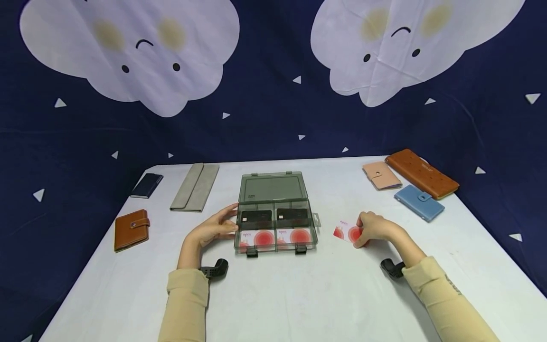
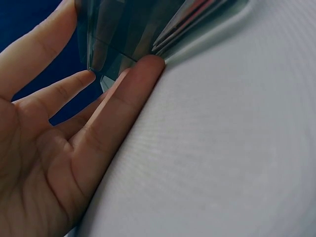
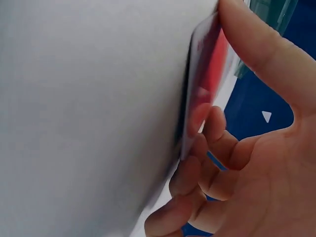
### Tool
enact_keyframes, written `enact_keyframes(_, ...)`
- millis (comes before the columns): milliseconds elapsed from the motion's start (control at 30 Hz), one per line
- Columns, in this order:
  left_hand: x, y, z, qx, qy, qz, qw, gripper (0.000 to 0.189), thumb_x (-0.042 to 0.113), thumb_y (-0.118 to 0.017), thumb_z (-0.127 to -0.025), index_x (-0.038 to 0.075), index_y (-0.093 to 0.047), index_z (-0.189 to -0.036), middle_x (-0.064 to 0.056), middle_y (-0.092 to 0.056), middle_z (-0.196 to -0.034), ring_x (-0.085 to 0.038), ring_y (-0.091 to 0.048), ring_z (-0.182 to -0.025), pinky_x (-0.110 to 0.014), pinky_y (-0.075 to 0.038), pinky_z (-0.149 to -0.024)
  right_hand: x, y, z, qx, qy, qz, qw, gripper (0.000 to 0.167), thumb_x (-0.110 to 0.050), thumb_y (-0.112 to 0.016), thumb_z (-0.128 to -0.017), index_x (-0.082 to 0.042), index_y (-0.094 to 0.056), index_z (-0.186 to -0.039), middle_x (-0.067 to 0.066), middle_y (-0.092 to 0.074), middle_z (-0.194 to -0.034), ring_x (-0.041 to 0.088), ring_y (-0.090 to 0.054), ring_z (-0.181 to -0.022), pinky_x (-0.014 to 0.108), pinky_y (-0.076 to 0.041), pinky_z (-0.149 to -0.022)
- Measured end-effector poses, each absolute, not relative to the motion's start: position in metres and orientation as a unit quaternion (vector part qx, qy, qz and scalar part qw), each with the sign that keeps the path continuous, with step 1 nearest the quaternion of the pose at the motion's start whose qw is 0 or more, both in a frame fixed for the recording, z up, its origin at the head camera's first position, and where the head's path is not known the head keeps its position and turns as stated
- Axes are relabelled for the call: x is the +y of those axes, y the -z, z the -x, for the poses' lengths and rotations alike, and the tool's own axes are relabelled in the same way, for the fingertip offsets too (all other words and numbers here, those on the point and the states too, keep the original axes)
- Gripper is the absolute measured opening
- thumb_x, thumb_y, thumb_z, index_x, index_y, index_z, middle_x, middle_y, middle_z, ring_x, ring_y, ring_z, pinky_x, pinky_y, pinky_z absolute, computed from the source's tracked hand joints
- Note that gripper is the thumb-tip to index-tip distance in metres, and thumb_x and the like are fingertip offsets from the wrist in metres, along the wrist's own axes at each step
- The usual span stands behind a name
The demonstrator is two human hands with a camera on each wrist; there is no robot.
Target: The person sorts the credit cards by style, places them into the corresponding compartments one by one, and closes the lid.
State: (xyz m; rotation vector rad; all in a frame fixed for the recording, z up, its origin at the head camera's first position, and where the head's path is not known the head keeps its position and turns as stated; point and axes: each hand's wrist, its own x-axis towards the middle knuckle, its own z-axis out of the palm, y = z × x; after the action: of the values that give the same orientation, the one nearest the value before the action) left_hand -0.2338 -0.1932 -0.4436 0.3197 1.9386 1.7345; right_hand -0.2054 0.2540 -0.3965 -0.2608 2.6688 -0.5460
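Observation:
A clear grey-green plastic box stands in the middle of the table with its lid tipped back. Black cards with gold chips fill its two rear compartments; red-and-white cards are in the two front ones. My left hand touches the box's left side, its fingers spread and fairly straight; the left wrist view shows fingertips against the clear wall. Right of the box, my right hand pinches a red-and-white card by its edge. In the right wrist view that card is tilted, close to the tabletop.
At the left lie a dark card holder, a brown wallet and a long grey wallet. Far right are a pink wallet, a long brown wallet and a blue wallet. A dark curtain hangs behind the white table.

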Motion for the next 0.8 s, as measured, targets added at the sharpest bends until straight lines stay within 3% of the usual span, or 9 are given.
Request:
enact_keyframes(167,-0.193,0.445,0.234,0.715,-0.639,-0.12,0.258,0.08,0.004,-0.061,-0.086,0.012,-0.012,-0.149,-0.02,-0.013,-0.149,-0.012,-0.053,-0.091,-0.045,-0.048,-0.09,0.253,0.397,0.207,0.94,0.252,0.099,0.207,0.048,-0.008,-0.078,-0.066,0.003,-0.043,-0.097,0.01,-0.048,-0.08,0.023,-0.046,-0.073,0.032,-0.039,-0.063)
enact_keyframes(367,-0.193,0.444,0.234,0.714,-0.639,-0.123,0.258,0.08,0.005,-0.061,-0.086,0.012,-0.012,-0.149,-0.021,-0.012,-0.149,-0.012,-0.052,-0.091,-0.044,-0.049,-0.09,0.251,0.392,0.212,0.927,0.316,0.114,0.164,0.021,0.004,-0.058,-0.08,0.007,-0.051,-0.1,0.009,-0.048,-0.079,0.02,-0.044,-0.071,0.028,-0.036,-0.059)
enact_keyframes(633,-0.193,0.442,0.232,0.714,-0.639,-0.124,0.258,0.08,0.005,-0.061,-0.086,0.011,-0.011,-0.149,-0.021,-0.012,-0.149,-0.012,-0.052,-0.092,-0.044,-0.048,-0.09,0.227,0.375,0.214,0.911,0.392,0.123,0.026,0.017,0.001,-0.051,-0.09,0.006,-0.057,-0.105,0.017,-0.061,-0.09,0.024,-0.056,-0.081,0.034,-0.045,-0.071)
enact_keyframes(800,-0.192,0.441,0.232,0.713,-0.639,-0.125,0.258,0.08,0.005,-0.061,-0.086,0.012,-0.012,-0.149,-0.021,-0.013,-0.149,-0.012,-0.052,-0.092,-0.044,-0.049,-0.09,0.201,0.369,0.211,0.888,0.435,0.149,0.017,0.02,-0.005,-0.05,-0.093,0.003,-0.06,-0.109,0.018,-0.063,-0.105,0.031,-0.056,-0.099,0.041,-0.046,-0.082)
